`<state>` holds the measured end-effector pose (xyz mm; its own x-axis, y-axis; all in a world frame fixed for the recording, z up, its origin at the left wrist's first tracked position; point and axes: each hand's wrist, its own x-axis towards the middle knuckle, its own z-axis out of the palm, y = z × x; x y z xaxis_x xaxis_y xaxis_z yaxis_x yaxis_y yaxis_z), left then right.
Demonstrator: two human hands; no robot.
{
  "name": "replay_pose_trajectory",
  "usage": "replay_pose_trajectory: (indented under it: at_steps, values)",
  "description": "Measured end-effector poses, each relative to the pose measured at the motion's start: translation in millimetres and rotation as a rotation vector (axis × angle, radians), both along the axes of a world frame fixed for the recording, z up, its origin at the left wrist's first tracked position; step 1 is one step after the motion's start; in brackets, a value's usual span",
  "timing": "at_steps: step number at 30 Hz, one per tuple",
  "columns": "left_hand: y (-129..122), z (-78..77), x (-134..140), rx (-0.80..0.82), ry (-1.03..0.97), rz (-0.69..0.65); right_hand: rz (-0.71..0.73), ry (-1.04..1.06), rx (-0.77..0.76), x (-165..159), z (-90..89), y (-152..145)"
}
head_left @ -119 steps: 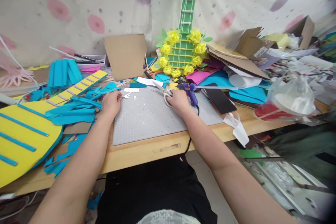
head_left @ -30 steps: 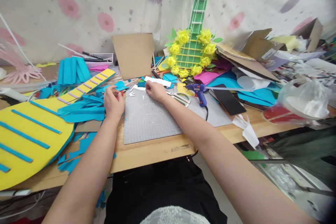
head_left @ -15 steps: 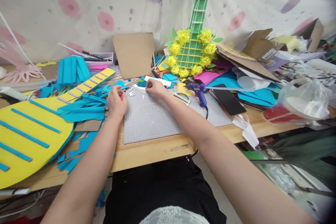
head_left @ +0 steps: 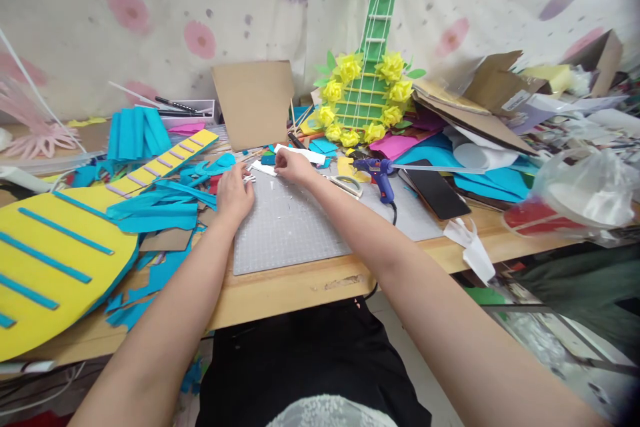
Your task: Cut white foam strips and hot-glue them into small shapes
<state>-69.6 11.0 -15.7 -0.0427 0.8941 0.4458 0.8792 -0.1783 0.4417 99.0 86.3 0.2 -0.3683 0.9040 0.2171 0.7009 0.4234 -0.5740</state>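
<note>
My left hand (head_left: 234, 195) rests at the left side of the grey cutting mat (head_left: 290, 233). Its bent fingers close around some small white strips (head_left: 249, 179), with the fingertips partly hidden. Further right, my right hand (head_left: 294, 165) is low over the mat, thumb and fingers pressed together. What lies in that pinch is too small to make out. A longer white strip (head_left: 264, 168) lies just left of the right fingertips, and a white piece (head_left: 310, 156) lies behind them. Tiny white scraps are scattered on the mat.
Scissors (head_left: 347, 185), a blue glue gun (head_left: 381, 177) and a phone (head_left: 440, 192) lie to the right. A yellow guitar-shaped piece (head_left: 60, 260) and blue paper scraps (head_left: 155, 213) crowd the left. Behind stand a cardboard sheet (head_left: 254, 103) and a green flower-trimmed guitar shape (head_left: 367, 97).
My left hand has moved right and slightly forward onto the small white strips. My right hand has barely shifted, its fingers still pinched.
</note>
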Motion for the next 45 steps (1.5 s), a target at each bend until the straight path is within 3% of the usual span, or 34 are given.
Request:
replay_pose_trajectory:
  at_steps: [5, 14, 27, 33, 36, 39, 42, 45]
  values:
    - [4.3, -4.3, 1.4, -0.015, 0.033, -0.047, -0.017, -0.027, 0.055, -13.7, 0.3, -1.4]
    - [3.0, -5.3, -4.6, 0.009, -0.066, 0.101, 0.003, -0.138, 0.042, -48.6, 5.6, 9.5]
    - [-0.8, -3.8, -4.9, 0.022, -0.086, 0.064, -0.042, -0.372, 0.129, -60.3, 5.6, 11.7]
    - [-1.4, -2.6, -4.3, 0.018, -0.073, 0.072, -0.046, -0.384, 0.151, -61.7, 5.2, 12.3]
    - [-2.1, -2.3, -4.5, 0.014, -0.07, 0.07, -0.085, -0.28, 0.1, -60.7, 3.4, 16.1]
    - [-2.9, -2.1, -5.4, 0.013, -0.063, 0.066, -0.213, -0.063, -0.037, -56.1, 2.6, 23.4]
    - [-3.1, -2.0, -5.9, 0.012, -0.057, 0.071, -0.306, 0.245, -0.223, -47.3, 4.5, 31.7]
    - [-2.7, -2.0, -5.8, 0.014, -0.057, 0.072, -0.28, 0.679, -0.507, -35.0, 10.5, 36.2]
